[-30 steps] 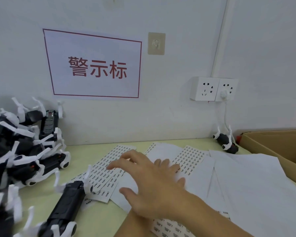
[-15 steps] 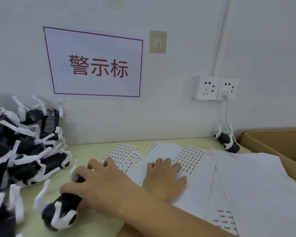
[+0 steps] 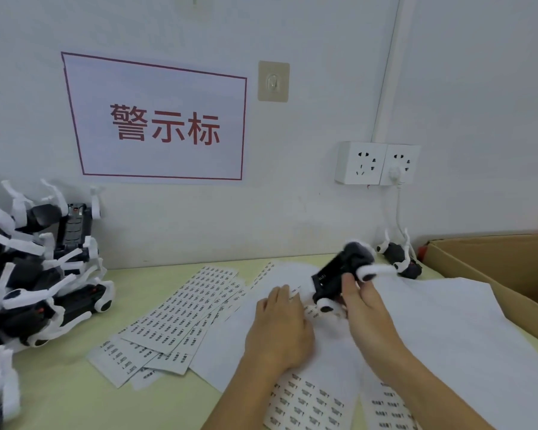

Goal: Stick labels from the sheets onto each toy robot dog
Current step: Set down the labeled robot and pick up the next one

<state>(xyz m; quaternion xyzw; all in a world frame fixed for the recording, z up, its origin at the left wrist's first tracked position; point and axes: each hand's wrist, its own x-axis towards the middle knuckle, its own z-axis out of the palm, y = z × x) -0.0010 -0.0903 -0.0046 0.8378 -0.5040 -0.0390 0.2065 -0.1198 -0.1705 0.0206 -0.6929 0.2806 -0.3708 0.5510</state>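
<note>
- Toy robot dog (image 3: 343, 276), black with white legs, is held up off the paper by the right hand (image 3: 367, 308), whose fingers curl round its body; motion blur hides whether it carries a label yet.
- Nearest the camera, printed label sheets (image 3: 308, 401) lie under both forearms, many small labels in rows on them, so by my reading plenty of stock is left.
- The left hand (image 3: 277, 327) lies flat, fingers straight, pressing on a blank white sheet (image 3: 227, 342) and the labels at its fingertips; it holds nothing that I can make out.
- To the left of it, a fan of more sheets (image 3: 180, 308) spreads over the pale green table (image 3: 59, 392), overlapping one another.
- At the far left, a pile of dogs (image 3: 28, 274) is heaped against the wall. I cannot tell whether these are labelled.
- Further back on the right, a single dog (image 3: 399, 259) lies by the wall, just beside an open cardboard box (image 3: 491, 268); what is inside the box is not visible.
- Judgement: the job looks mid-run, one dog in hand awaiting a label, and an unknown share of the heap left.
- On the wall behind hang a red-bordered sign (image 3: 159, 119), a hook (image 3: 273, 81) and a double socket (image 3: 376, 162) with one cable plugged in.
</note>
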